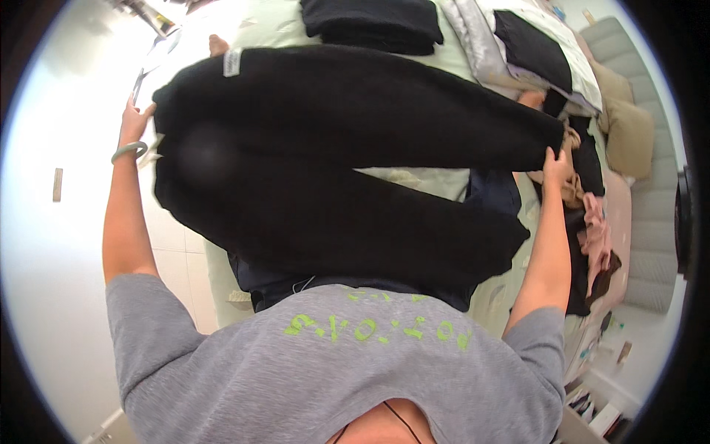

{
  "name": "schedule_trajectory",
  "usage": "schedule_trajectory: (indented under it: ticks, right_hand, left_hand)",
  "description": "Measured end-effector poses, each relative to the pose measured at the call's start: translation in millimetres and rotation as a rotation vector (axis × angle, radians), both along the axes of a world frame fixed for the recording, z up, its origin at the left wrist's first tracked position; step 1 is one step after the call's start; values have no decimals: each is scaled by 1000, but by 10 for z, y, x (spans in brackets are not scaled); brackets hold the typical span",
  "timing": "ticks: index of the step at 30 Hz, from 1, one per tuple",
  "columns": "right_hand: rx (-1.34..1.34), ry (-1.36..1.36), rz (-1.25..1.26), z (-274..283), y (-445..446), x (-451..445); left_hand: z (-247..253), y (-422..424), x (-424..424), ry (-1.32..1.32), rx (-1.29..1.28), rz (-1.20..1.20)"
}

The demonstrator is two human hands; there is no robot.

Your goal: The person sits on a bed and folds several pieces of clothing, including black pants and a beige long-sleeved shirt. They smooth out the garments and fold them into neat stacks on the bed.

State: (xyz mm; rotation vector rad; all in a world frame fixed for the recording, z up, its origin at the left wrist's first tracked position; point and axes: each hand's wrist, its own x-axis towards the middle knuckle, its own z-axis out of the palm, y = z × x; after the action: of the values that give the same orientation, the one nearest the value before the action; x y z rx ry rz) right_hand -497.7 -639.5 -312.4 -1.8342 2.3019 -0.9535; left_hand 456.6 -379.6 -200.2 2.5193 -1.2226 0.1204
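A pair of black trousers (310, 122) is spread flat and wide in front of me, waist end to the left and both legs to the right. My left hand (136, 119), with a pale bangle (130, 151) at the wrist, grips the waist-end edge; its fingers are partly hidden. On the other side, my right hand (557, 166) pinches the far leg near its hem. The near leg (477, 238) hangs loose beside my right forearm. A white label (232, 62) bearing writing shows at the upper left of the trousers.
Folded dark fabric (371, 25) lies on the pale green bedsheet (266, 22) beyond the trousers. At the right are a stack with black cloth (532, 47), a pink garment (598, 233), a beige cushion (629, 139) and a grey padded headboard (654, 233). Navy fabric (493, 191) shows underneath.
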Motion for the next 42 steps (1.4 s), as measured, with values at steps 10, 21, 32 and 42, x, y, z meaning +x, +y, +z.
schedule_trajectory:
  ticks: [10,21,32,42]
  right_hand:
    - [250,-333,-48,-548,1382,-428]
    - [375,-787,-165,-511,2232,-297]
    - [431,24,-159,-214,1311,-481]
    - [423,266,90,-429,959,930]
  left_hand:
    - [-1510,114,-1827,203,279,-385]
    - [-1290,83,-2110,-101,213,-522]
    - [-1459,267,-2136,125,180,-512]
    - [-1475,241,-2281,111,201,-328]
